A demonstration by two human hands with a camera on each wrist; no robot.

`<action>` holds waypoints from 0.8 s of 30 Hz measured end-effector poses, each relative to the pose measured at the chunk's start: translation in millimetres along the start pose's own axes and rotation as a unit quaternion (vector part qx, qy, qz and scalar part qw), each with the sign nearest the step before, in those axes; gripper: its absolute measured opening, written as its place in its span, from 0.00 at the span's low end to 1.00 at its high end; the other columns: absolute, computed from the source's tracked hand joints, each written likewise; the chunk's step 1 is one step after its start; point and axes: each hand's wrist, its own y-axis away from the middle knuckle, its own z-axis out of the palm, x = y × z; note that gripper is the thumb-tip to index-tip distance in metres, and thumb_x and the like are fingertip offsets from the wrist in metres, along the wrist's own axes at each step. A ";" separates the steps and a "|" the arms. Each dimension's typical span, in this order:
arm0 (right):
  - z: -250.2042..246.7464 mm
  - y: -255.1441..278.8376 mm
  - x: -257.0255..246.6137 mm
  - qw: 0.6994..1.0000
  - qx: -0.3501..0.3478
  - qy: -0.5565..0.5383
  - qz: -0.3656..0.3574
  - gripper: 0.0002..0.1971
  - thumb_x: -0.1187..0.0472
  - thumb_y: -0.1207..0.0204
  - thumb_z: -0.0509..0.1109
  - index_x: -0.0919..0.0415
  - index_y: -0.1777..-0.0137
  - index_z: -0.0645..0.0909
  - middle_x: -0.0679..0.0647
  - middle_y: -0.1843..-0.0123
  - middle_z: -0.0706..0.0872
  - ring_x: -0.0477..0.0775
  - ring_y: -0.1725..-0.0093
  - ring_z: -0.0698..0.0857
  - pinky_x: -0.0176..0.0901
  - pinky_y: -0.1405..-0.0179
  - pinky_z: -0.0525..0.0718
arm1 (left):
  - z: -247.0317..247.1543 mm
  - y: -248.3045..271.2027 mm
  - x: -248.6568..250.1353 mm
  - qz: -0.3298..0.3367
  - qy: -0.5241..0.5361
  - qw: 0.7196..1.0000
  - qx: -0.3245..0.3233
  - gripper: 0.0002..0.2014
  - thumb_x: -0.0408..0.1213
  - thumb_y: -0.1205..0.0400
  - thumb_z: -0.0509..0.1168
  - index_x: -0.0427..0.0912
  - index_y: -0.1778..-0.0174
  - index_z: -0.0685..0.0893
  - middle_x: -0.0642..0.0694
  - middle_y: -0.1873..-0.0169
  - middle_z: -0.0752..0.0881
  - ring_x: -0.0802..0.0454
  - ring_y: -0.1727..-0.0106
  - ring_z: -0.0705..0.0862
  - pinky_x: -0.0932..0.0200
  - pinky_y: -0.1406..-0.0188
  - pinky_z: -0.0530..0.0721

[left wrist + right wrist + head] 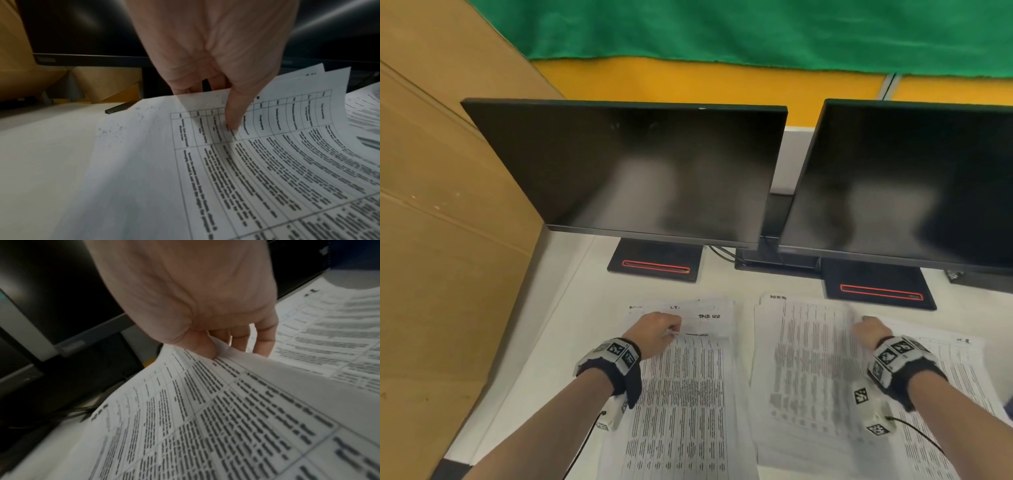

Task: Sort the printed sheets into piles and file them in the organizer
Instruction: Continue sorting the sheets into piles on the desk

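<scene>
Now left hand (658, 328), right hand (870, 331) pinching sheets (808, 370).

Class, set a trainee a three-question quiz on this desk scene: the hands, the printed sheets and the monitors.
1. True or false: the left hand pinches the top edge of a printed sheet.
2. What does the right hand hold?
A. a pen
B. the lifted sheet
C. a cable
3. Fill in: behind the paper piles stand two dark ____.

Key: 1 true; 2 B; 3 monitors.
</scene>
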 end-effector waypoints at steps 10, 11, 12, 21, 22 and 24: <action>33.7 59.1 -67.8 0.956 0.237 0.015 -0.175 0.36 0.60 0.28 0.72 0.52 0.22 0.61 0.60 0.25 0.66 0.62 0.26 0.67 0.66 0.28 0.64 | -1.6 -2.3 4.3 0.004 -0.018 0.999 0.026 0.03 0.31 0.20 0.60 0.40 0.56 0.79 0.45 0.53 0.85 0.50 0.53 0.77 0.58 0.54 0.72; 46.1 65.8 -80.9 0.944 0.220 0.038 -0.243 0.30 0.59 0.25 0.69 0.51 0.23 0.65 0.59 0.27 0.69 0.60 0.28 0.69 0.63 0.30 0.67 | -1.0 -2.0 4.9 0.005 -0.017 0.999 0.027 0.03 0.31 0.20 0.60 0.40 0.55 0.79 0.45 0.53 0.85 0.49 0.52 0.78 0.58 0.54 0.72; 60.0 70.6 -93.3 0.934 0.182 0.055 -0.304 0.23 0.58 0.22 0.66 0.50 0.27 0.70 0.56 0.29 0.73 0.58 0.30 0.71 0.59 0.32 0.68 | -0.5 -1.5 5.3 0.007 -0.016 0.999 0.031 0.04 0.30 0.21 0.60 0.40 0.55 0.80 0.45 0.53 0.85 0.47 0.51 0.79 0.57 0.53 0.73; 105.3 82.1 -140.8 0.930 0.005 0.121 -0.347 0.10 0.52 0.21 0.62 0.49 0.43 0.82 0.51 0.43 0.79 0.55 0.38 0.75 0.56 0.35 0.66 | 10.5 6.6 2.8 0.031 -0.029 0.995 0.085 0.06 0.28 0.21 0.60 0.40 0.55 0.81 0.45 0.51 0.82 0.49 0.51 0.76 0.55 0.51 0.75; 105.3 82.2 -140.7 0.929 0.002 0.103 -0.355 0.08 0.53 0.22 0.64 0.49 0.48 0.83 0.49 0.47 0.79 0.54 0.40 0.75 0.55 0.35 0.65 | 12.1 6.2 1.6 0.039 -0.041 0.994 0.098 0.06 0.29 0.22 0.61 0.40 0.55 0.81 0.46 0.47 0.81 0.48 0.48 0.76 0.53 0.48 0.77; 106.2 80.2 -138.0 0.928 -0.055 0.046 -0.367 0.03 0.54 0.25 0.70 0.49 0.59 0.84 0.45 0.55 0.79 0.53 0.45 0.78 0.56 0.35 0.67 | 13.1 4.4 0.7 0.049 -0.068 0.990 0.114 0.06 0.29 0.23 0.63 0.42 0.55 0.83 0.47 0.36 0.77 0.46 0.40 0.74 0.51 0.43 0.78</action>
